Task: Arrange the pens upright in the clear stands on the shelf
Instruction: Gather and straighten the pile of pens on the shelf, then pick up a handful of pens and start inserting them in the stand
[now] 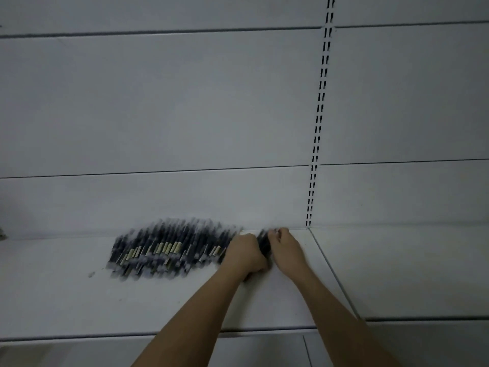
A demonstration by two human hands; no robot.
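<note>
Two bare forearms reach up and forward onto a white shelf; the left hand is clenched around a dark bundle of pens; the right hand pinches the bundle's top; a blurred heap of dark pens lies flat just left of the hands.
</note>
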